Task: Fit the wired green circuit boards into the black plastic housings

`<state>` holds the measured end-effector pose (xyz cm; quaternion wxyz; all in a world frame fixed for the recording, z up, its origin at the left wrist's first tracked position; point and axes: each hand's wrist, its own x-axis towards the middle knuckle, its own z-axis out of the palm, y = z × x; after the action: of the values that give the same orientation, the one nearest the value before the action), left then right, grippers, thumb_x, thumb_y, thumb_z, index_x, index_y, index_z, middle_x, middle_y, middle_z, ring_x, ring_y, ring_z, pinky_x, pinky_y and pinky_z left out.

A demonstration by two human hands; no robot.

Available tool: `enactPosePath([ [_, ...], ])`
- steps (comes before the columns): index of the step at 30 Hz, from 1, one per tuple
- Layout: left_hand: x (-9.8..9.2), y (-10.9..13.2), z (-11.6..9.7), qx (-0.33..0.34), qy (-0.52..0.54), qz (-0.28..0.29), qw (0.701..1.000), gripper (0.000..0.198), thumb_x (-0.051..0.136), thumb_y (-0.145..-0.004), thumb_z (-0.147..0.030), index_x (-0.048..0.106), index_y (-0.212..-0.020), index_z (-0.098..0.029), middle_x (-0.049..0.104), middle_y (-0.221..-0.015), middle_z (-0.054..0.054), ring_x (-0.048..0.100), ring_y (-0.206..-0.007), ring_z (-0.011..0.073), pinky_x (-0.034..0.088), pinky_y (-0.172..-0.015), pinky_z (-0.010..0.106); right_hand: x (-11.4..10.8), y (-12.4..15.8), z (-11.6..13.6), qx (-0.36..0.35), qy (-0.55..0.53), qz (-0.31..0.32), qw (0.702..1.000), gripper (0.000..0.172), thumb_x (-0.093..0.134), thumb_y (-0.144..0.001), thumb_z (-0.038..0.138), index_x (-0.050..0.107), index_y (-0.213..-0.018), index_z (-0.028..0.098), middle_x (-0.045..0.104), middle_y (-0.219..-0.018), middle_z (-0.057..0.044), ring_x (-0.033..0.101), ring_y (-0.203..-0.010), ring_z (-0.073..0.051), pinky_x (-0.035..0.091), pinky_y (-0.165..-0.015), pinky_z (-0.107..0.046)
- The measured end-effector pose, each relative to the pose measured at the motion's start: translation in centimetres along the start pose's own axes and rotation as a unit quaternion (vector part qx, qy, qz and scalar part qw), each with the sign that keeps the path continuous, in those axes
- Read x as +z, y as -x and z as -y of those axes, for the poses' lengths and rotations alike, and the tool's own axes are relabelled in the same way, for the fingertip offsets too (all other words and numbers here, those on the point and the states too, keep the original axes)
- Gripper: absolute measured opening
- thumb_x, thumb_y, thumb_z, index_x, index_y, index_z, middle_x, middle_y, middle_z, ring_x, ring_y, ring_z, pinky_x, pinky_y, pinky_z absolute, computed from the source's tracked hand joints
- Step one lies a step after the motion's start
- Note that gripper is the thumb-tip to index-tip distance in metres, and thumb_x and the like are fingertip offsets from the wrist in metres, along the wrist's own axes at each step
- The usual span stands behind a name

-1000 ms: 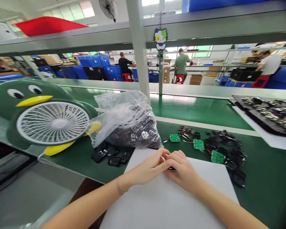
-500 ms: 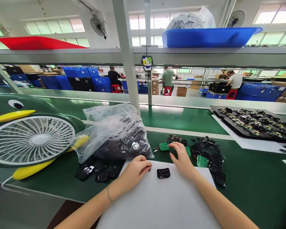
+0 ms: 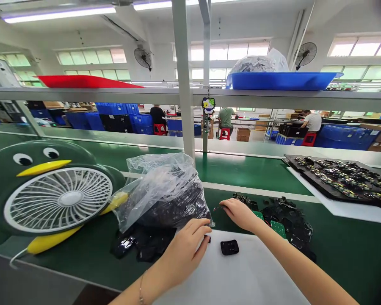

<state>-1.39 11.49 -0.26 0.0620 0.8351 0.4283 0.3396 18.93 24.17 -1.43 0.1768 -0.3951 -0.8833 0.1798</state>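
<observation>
My left hand [image 3: 187, 250] is over the left part of the white sheet, fingers curled. A small dark piece [image 3: 208, 239] shows at its thumb and fingertips; its kind is too small to tell. Beyond the sheet's far edge, my right hand [image 3: 241, 215] pinches a circuit board [image 3: 219, 207], seen nearly edge-on and partly hidden by the fingers. Between the hands a black plastic housing [image 3: 229, 247] lies on the white sheet [image 3: 241, 275]. Green circuit boards [image 3: 277, 228] lie beside my right forearm, next to a pile of black plastic parts [image 3: 288, 218].
A clear bag of black parts [image 3: 174, 199] stands behind my left hand, with loose black covers [image 3: 146, 243] before it. A penguin-shaped fan [image 3: 60, 199] stands at left. At right is a black tray [image 3: 339, 178] of assemblies. A blue tray [image 3: 282, 81] sits on the overhead shelf.
My right hand has closed on the circuit board that lay beside its fingertips and tilted it up. The view has shifted, so the bench appears lower and further right.
</observation>
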Motion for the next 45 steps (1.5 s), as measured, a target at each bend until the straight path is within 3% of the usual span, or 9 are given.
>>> enactPosePath([
  [3, -0.5, -1.0, 0.2, -0.104, 0.124, -0.029, 0.986, 0.02, 0.045, -0.09, -0.02, 0.06, -0.103, -0.019, 0.061, -0.114, 0.01, 0.06, -0.1, 0.0222, 0.052, -0.087, 0.039, -2.1, 1.8, 1.0, 0.018, -0.083, 0.031, 0.996, 0.028, 0.035, -0.095, 0.024, 0.054, -0.114, 0.018, 0.071, -0.096, -0.008, 0.067, -0.083, -0.019, 0.054, -0.075, -0.035],
  [7, 0.2, -3.1, 0.1, -0.246, 0.337, 0.01, 0.909, 0.033, 0.052, -0.088, -0.033, 0.055, -0.116, -0.018, 0.062, -0.102, 0.01, 0.063, -0.091, 0.0224, 0.053, -0.08, 0.038, -4.3, 4.4, 2.0, 0.052, -0.281, 0.095, 0.953, 0.027, 0.043, -0.093, 0.034, 0.048, -0.115, 0.019, 0.07, -0.088, -0.004, 0.064, -0.07, -0.013, 0.052, -0.063, -0.027],
  [11, 1.8, -5.1, -0.9, -0.211, 0.486, 0.068, 0.846, 0.043, 0.064, -0.079, -0.031, 0.056, -0.119, -0.019, 0.06, -0.114, 0.01, 0.062, -0.098, 0.0218, 0.05, -0.09, 0.038, -4.3, 5.6, 2.2, 0.082, -0.478, 0.126, 0.866, 0.037, 0.064, -0.081, 0.039, 0.039, -0.103, 0.023, 0.065, -0.074, 0.002, 0.058, -0.055, -0.01, 0.044, -0.051, -0.023],
  [17, 4.0, -6.5, -0.7, -0.217, 0.521, 0.07, 0.823, 0.023, 0.07, -0.076, -0.027, 0.066, -0.096, -0.015, 0.066, -0.091, 0.007, 0.065, -0.083, 0.0197, 0.054, -0.081, 0.036, -2.5, 6.5, 0.6, 0.081, -0.534, 0.073, 0.838, 0.038, 0.068, -0.079, 0.034, 0.036, -0.097, 0.023, 0.062, -0.083, 0.001, 0.061, -0.064, -0.01, 0.047, -0.058, -0.024],
  [24, 5.3, -6.3, 1.2, -0.234, 0.549, 0.053, 0.801, 0.042, 0.07, -0.079, -0.043, 0.061, -0.113, -0.022, 0.064, -0.119, 0.008, 0.062, -0.107, 0.0227, 0.05, -0.095, 0.036, -0.5, 7.9, -1.5, -0.014, -0.144, -0.144, 0.979, 0.03, 0.046, -0.091, 0.015, 0.056, -0.117, 0.025, 0.067, -0.103, -0.006, 0.06, -0.086, -0.017, 0.053, -0.071, -0.033],
  [28, 5.3, -6.0, 1.4, -0.311, 0.557, 0.084, 0.766, 0.041, 0.066, -0.079, -0.051, 0.067, -0.102, -0.017, 0.07, -0.099, 0.008, 0.07, -0.082, 0.0201, 0.055, -0.082, 0.034, 0.0, 8.2, -1.0, -0.182, 0.105, -0.274, 0.939, 0.04, 0.038, -0.092, 0.005, 0.056, -0.122, 0.023, 0.065, -0.11, -0.01, 0.057, -0.099, -0.022, 0.052, -0.082, -0.042],
  [34, 5.3, -5.4, 0.5, -0.31, 0.623, 0.125, 0.707, 0.035, 0.075, -0.073, -0.044, 0.069, -0.09, -0.013, 0.069, -0.07, 0.003, 0.065, -0.061, 0.0143, 0.054, -0.06, 0.025, 0.7, 8.5, -0.7, -0.252, 0.203, -0.262, 0.909, 0.04, 0.043, -0.09, 0.006, 0.052, -0.127, 0.018, 0.061, -0.113, -0.015, 0.058, -0.097, -0.021, 0.054, -0.077, -0.036],
  [39, 5.3, -5.4, 0.4, -0.312, 0.605, 0.101, 0.726, 0.026, 0.077, -0.072, -0.034, 0.065, -0.081, -0.014, 0.066, -0.064, 0.001, 0.063, -0.057, 0.0124, 0.052, -0.058, 0.024, 0.9, 9.0, -0.8, -0.247, 0.155, -0.203, 0.935, 0.052, 0.039, -0.095, 0.019, 0.026, -0.145, 0.012, 0.058, -0.123, -0.018, 0.055, -0.105, -0.026, 0.054, -0.081, -0.042],
  [45, 5.4, -4.5, 0.5, -0.203, 0.575, 0.148, 0.779, 0.037, 0.075, -0.072, -0.02, 0.061, -0.106, -0.019, 0.064, -0.097, 0.005, 0.063, -0.077, 0.0145, 0.054, -0.075, 0.03, 0.1, 9.0, -0.1, -0.221, 0.119, -0.193, 0.949, 0.052, 0.024, -0.099, 0.024, 0.015, -0.149, 0.012, 0.059, -0.121, -0.016, 0.055, -0.106, -0.025, 0.051, -0.084, -0.041],
])
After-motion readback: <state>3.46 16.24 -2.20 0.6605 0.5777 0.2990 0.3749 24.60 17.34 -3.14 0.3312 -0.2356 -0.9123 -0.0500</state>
